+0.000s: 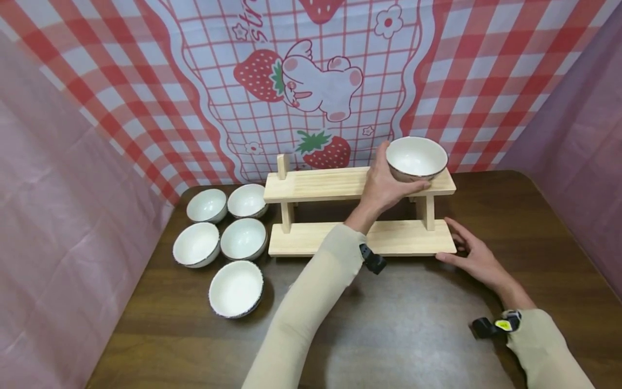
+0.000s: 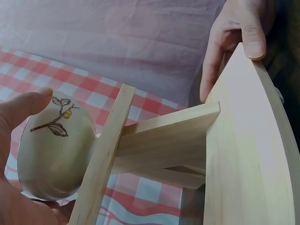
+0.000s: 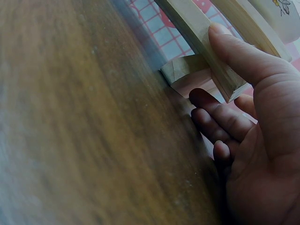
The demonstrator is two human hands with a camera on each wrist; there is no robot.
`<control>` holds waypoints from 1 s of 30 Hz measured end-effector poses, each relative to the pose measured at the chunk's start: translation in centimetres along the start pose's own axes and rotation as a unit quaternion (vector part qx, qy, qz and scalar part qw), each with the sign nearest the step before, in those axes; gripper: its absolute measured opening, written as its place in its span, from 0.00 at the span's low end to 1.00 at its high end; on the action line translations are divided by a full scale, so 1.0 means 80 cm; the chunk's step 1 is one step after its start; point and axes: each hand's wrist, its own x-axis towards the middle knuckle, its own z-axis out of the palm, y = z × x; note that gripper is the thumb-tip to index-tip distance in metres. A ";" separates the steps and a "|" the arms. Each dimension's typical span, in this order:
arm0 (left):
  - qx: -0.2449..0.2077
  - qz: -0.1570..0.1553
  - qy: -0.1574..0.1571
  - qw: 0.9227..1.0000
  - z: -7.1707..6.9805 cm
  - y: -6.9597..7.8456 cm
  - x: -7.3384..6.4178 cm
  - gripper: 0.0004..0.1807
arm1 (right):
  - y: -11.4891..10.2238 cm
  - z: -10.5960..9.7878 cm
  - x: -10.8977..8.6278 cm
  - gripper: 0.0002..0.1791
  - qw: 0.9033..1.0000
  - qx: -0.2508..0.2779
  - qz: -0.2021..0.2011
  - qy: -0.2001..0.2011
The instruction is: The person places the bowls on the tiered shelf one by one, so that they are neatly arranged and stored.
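Note:
A white bowl point(image 1: 417, 156) with a dark rim is at the right end of the upper board of a two-tier wooden rack point(image 1: 316, 183). My left hand point(image 1: 382, 181) grips this bowl by its side, thumb toward the front. In the left wrist view, a brown branch with leaves and yellow berries decorates the bowl's outside point(image 2: 58, 145); its base is against or very close to the board. My right hand point(image 1: 473, 256) holds the right end of the lower board point(image 1: 413, 237). In the right wrist view the thumb lies on the board's edge, with curled fingers below.
Several more white bowls stand at the left of the rack, among them a front one point(image 1: 236, 289) and a back one point(image 1: 207, 205). A short wooden peg point(image 1: 282, 166) rises at the upper board's left end. Behind the brown table point(image 1: 389, 335) hangs a red-checked strawberry cloth point(image 1: 311, 70).

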 end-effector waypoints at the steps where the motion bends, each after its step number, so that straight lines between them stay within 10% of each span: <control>1: 0.001 0.002 -0.001 1.000 0.000 0.000 0.000 0.61 | 0.001 0.000 0.000 0.50 1.000 0.001 -0.001 0.000; 30: 0.035 0.033 0.024 0.999 -0.056 -0.013 -0.023 0.64 | 0.001 0.002 0.001 0.50 1.000 0.004 0.001 0.001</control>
